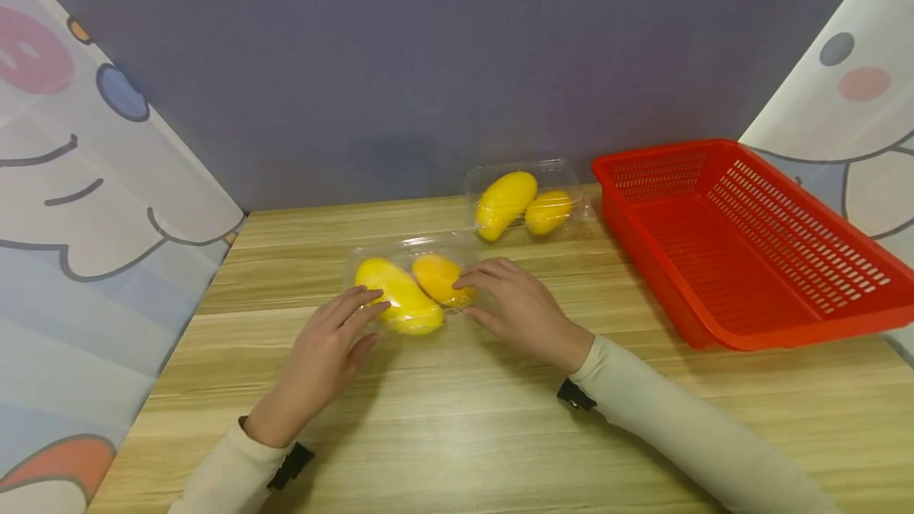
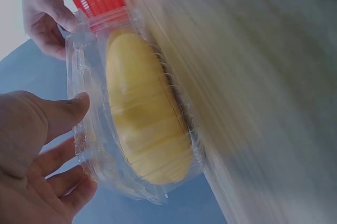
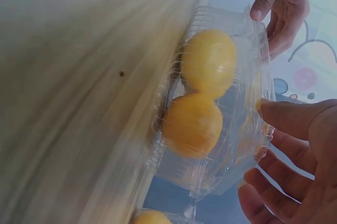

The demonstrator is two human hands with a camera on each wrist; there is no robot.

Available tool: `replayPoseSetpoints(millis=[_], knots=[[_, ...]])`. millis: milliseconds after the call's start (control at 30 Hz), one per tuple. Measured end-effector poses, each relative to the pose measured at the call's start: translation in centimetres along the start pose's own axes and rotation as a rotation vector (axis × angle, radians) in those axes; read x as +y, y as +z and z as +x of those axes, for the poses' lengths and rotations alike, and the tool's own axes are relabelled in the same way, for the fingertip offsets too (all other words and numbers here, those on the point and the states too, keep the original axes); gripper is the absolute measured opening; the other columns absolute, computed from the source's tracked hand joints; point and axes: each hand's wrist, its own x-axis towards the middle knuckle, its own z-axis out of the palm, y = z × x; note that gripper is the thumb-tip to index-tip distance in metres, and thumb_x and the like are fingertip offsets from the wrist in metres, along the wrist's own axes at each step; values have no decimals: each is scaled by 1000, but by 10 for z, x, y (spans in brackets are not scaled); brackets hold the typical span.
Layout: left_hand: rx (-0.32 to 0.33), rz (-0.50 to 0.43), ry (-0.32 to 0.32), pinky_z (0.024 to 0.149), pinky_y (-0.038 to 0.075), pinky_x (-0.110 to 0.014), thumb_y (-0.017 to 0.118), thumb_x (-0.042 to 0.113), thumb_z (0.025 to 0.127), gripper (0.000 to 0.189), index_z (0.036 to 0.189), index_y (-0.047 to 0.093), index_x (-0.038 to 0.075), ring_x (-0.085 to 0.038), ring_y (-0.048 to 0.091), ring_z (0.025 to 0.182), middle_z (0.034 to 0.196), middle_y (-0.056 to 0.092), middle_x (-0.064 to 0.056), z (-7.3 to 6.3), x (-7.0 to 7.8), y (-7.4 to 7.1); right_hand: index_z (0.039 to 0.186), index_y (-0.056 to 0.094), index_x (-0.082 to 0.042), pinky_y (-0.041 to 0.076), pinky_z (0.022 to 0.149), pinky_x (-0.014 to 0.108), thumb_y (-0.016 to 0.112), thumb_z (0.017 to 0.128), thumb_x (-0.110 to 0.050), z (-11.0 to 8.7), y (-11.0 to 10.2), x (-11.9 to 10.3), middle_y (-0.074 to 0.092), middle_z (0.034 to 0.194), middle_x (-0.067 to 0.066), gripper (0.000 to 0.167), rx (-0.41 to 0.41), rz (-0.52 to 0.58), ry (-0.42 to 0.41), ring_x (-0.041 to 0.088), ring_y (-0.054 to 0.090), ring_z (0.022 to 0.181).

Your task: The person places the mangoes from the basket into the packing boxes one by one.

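A clear plastic clamshell box [image 1: 417, 243] with two yellow mangoes [image 1: 400, 296] inside lies on the table in front of me. In the left wrist view, the thumb of my left hand [image 1: 324, 347] is at the box's rim and its fingers touch the end of the lid. My right hand [image 1: 524, 312] lies at the opposite end; the right wrist view has its thumb against the lid edge and its fingers loosely extended. The lid rests over the mangoes [image 3: 208, 63]. Whether its edge is fully snapped down, I cannot tell.
Behind and to the right, a second clear box [image 1: 550, 173] with two yellow mangoes [image 1: 507, 201] stands near the grey back wall [image 1: 428, 62]. A red perforated basket [image 1: 664, 260] sits at the right of the wooden table [image 1: 428, 427]. Printed cloth panels flank both sides.
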Motion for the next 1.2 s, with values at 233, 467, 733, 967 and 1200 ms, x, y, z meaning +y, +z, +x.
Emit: replayPoseSetpoints(millis=[233, 467, 733, 967, 1200], knots=[[-7, 1, -26, 99, 49, -55, 84, -2, 73, 49, 120, 68, 4, -37, 58, 122, 128, 65, -14, 3, -10, 1, 120, 70, -18, 49, 107, 37, 80, 85, -26, 13, 3, 1, 67, 129, -1, 37, -24, -4, 23, 20, 58, 124], [-4, -21, -60, 100, 49, -53, 83, -3, 73, 48, 119, 68, 3, -37, 58, 122, 128, 64, -15, 9, -25, 6, 122, 68, -19, 48, 107, 37, 78, 87, -26, 28, 10, 5, 66, 131, 0, 38, -44, -8, 51, 20, 58, 126], [-15, -41, -66, 104, 47, -51, 83, -5, 73, 49, 119, 68, 2, -36, 57, 122, 129, 63, -15, 17, -41, 9, 123, 68, -20, 49, 107, 36, 76, 88, -27, 43, 15, 9, 64, 135, 2, 36, -59, -20, 78, 20, 57, 126], [-30, -83, -75, 105, 46, -51, 80, -6, 76, 47, 121, 66, 1, -36, 56, 124, 130, 63, -16, 26, -54, 13, 124, 67, -18, 44, 113, 40, 75, 90, -25, 54, 18, 12, 59, 142, 6, 36, -73, -9, 100, 24, 54, 131], [-58, -92, -96, 108, 44, -52, 76, -6, 81, 45, 124, 64, 1, -37, 52, 128, 134, 60, -16, 32, -63, 15, 123, 67, -17, 46, 110, 38, 75, 90, -24, 63, 21, 15, 62, 137, 3, 35, -64, -26, 116, 22, 55, 129]])
